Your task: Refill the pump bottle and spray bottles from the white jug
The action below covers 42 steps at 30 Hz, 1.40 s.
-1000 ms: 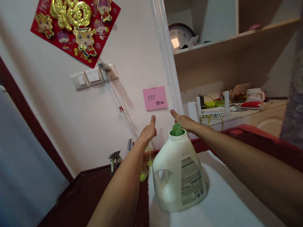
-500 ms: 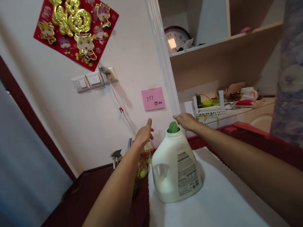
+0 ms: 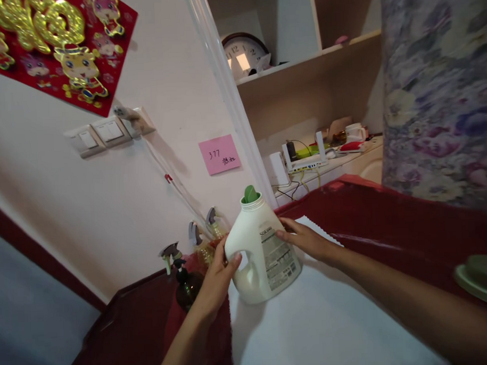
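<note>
Hands (image 3: pixel 217 275) now on upright, mouth-up jug (image 3: pixel 266 256)

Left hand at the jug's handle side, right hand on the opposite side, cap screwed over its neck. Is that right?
Not quite: the neck of the jug is open, not capped. The head view shows a green spout sticking up out of it. The left hand is at the handle side, the right hand opposite, as you say.
</note>
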Motion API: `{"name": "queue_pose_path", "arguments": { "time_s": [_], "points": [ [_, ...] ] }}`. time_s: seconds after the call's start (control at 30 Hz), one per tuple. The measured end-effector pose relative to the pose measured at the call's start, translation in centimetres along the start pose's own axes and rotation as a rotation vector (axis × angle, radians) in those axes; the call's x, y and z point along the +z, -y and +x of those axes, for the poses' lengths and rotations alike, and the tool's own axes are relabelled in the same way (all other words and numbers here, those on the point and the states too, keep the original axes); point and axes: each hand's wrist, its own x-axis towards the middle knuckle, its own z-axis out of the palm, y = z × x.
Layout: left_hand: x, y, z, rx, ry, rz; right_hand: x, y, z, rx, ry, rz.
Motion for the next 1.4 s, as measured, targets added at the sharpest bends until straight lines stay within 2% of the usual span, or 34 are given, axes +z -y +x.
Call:
{"name": "queue_pose_path", "arguments": {
  "time_s": [0.2, 0.4, 0.5, 0.73, 1.03, 1.4],
  "points": [
    [0.8, 2.4, 0.1, 0.037, -0.049, -0.067, 0.9, -2.4, -0.5, -0.046, 0.075, 0.095],
    [1.0, 3.2, 0.7, 0.027, -0.141, -0.024, 1.9, -3.9, -1.1, -0.034, 0.112, 0.287],
    [1.1, 3.4, 1.0, 0.031, -0.174, -0.001, 2.3, -4.1, -1.3, -0.008, 0.096, 0.351],
    [1.5, 4.1, 1.5, -0.005, -0.21, -0.104, 3.2, -3.8, -1.5, -0.014, 0.049, 0.432],
    [2.3, 4.1, 0.9, 0.043, -0.291, -0.094, 3.5, -5.3, -1.3, 0.01, 0.037, 0.461],
    [4.0, 3.1, 0.3, 0.054, -0.375, -0.201, 3.6, -5.1, -2.2, 0.086, 0.037, 0.379]
  ]
}}
